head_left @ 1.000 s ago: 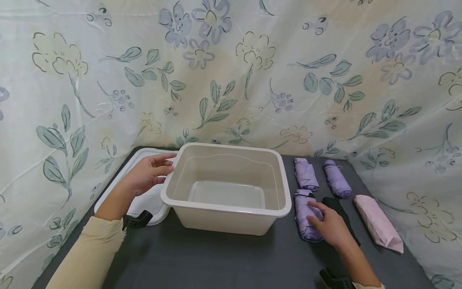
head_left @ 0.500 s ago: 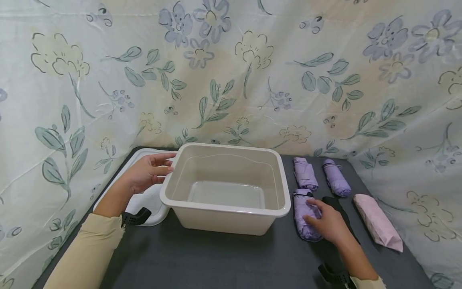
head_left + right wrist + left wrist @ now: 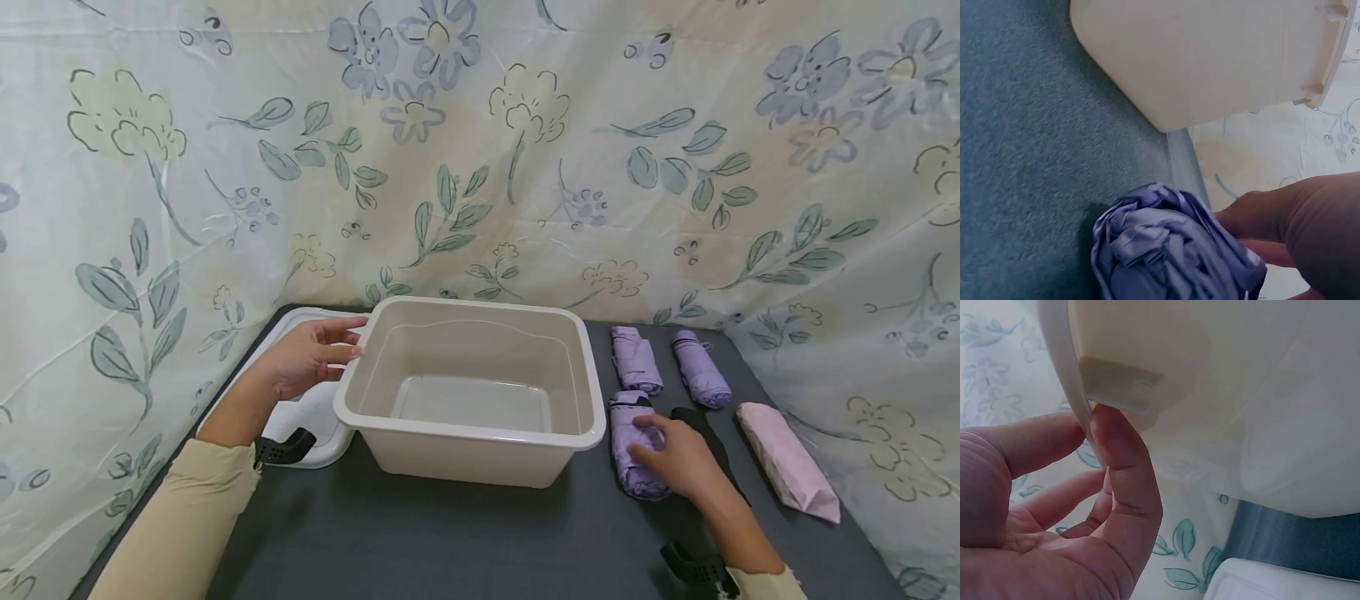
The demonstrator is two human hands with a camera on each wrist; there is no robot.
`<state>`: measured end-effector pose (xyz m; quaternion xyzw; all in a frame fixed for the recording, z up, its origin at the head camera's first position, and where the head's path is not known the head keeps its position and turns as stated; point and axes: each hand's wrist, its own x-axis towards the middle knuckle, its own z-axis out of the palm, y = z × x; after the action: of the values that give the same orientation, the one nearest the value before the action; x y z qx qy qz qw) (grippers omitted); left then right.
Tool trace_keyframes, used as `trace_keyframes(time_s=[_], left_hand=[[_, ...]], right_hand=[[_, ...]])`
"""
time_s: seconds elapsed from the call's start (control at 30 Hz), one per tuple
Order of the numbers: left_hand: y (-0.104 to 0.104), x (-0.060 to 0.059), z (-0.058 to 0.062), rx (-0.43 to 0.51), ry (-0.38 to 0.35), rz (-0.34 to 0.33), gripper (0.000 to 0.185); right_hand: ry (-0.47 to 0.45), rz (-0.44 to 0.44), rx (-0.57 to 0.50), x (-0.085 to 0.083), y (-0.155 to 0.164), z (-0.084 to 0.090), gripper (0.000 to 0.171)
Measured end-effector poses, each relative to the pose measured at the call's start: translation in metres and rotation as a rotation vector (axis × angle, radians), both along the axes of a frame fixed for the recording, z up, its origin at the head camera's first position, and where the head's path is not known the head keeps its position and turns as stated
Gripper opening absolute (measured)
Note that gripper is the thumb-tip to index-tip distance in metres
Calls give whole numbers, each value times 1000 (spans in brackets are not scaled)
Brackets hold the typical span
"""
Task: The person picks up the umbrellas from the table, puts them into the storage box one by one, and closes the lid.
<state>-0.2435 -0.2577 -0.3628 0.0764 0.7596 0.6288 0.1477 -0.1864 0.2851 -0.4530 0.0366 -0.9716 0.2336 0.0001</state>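
Left hand [image 3: 303, 364] is pinching the cream tub's [image 3: 471, 433] left rim, mid-desk; the left wrist view is showing thumb [image 3: 1124, 481] against rim. Right hand [image 3: 678, 458] is curling fingers over the lilac folded umbrella [image 3: 630, 446] near the desk's right edge; its crumpled end [image 3: 1172, 250] is showing only at the right wrist.

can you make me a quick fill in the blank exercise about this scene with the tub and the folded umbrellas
1. The left hand holds the rim of the cream plastic tub, which is ____ inside.
2. The right hand grips a folded ____ umbrella.
3. The flat white plastic lid lies on the tub's ____ side.

Missing words: empty; purple; left
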Motion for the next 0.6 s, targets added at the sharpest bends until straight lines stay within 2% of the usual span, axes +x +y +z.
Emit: trace_keyframes(time_s=[0.23, 0.43, 0.6], left_hand=[[0, -1, -1, -6, 4, 0, 69], [1, -2, -2, 1, 2, 1, 69], [1, -2, -3, -1, -1, 7, 72]], right_hand=[[3, 13, -10, -4, -3, 5, 36], [53, 13, -9, -8, -4, 3, 38], [-10, 6, -18, -14, -5, 1, 45]])
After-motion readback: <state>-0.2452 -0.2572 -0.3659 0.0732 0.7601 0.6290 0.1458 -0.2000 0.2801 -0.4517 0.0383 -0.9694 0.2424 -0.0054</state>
